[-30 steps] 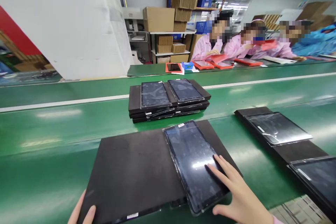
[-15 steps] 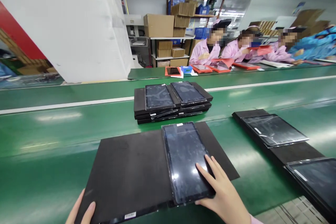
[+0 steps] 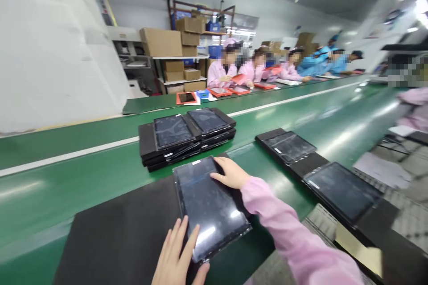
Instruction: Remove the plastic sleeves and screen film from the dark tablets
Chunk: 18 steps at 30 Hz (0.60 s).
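A dark tablet screen (image 3: 209,207) in clear film lies at an angle on a black board (image 3: 123,227), its near edge reaching past the board's front. My left hand (image 3: 177,249) has its fingers spread at the screen's near left edge, its thumb by the near corner. Across the screen's right side, my right hand (image 3: 232,173) rests near the far right corner. Its thumb and fingers are apart, touching the film. Just behind is a stack of black boards (image 3: 145,142) bearing more filmed screens (image 3: 172,131).
Another black board (image 3: 312,164) to the right carries filmed screens (image 3: 344,191). A green work surface (image 3: 100,182) runs beneath everything. Several co-workers in pink (image 3: 222,71) and blue sit along the far side with red-covered items (image 3: 219,92). Shelves (image 3: 177,58) with cartons stand behind.
My right hand has moved from the screen's near right part to its far right corner. My left hand has gone from the board's near left corner to the screen's near left edge. The view has swung right.
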Tool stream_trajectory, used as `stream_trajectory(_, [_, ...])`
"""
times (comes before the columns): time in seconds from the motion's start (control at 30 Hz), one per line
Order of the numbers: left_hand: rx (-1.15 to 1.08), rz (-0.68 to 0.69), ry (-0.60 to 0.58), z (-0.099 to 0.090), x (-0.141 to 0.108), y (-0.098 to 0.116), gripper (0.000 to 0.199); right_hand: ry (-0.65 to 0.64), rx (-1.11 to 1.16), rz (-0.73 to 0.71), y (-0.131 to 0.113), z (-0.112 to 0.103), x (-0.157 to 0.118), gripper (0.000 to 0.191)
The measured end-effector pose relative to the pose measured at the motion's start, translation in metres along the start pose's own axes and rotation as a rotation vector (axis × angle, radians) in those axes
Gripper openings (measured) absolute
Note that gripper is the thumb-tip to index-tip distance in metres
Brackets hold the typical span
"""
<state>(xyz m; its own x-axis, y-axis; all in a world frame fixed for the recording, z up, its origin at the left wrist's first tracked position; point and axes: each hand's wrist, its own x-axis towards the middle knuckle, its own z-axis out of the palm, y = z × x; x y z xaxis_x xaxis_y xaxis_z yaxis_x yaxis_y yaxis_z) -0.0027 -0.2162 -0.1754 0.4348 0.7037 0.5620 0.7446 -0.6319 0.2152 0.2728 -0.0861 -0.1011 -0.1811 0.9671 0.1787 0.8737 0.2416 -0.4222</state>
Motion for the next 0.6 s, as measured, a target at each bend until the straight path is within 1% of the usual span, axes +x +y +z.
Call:
stream_trajectory(0.07, [0.030,0.095,-0.025,0.017,0.008,0.010,0.080,-0.012,-0.033,0.004,-0.002,0.008,0.026,0.039])
stream_trajectory(0.1, [0.053,0.123,-0.029,0.022,0.010,0.011,0.080,-0.016,-0.045,0.011,-0.001,0.012,0.035,0.036])
stream_trajectory(0.17, [0.095,0.182,-0.024,0.024,0.014,0.009,0.079,-0.023,-0.052,0.019,0.002,0.019,0.048,0.033])
stream_trajectory(0.23, [0.136,0.242,-0.023,0.019,0.017,0.005,0.077,-0.023,-0.043,0.020,0.006,0.024,0.054,0.031])
stream_trajectory(0.3, [0.173,0.274,-0.040,0.011,0.020,0.004,0.071,-0.013,-0.031,0.021,0.012,0.026,0.056,0.031])
stream_trajectory(0.43, [0.205,0.239,-0.100,-0.001,0.025,0.012,0.062,-0.017,-0.004,-0.007,0.026,0.026,0.059,0.030])
stream_trajectory(0.53, [0.195,0.212,-0.118,-0.003,0.026,0.017,0.062,-0.024,0.028,-0.058,0.030,0.025,0.059,0.028])
stream_trajectory(0.6, [0.185,0.207,-0.118,-0.003,0.026,0.018,0.063,-0.006,0.046,-0.082,0.031,0.025,0.057,0.029])
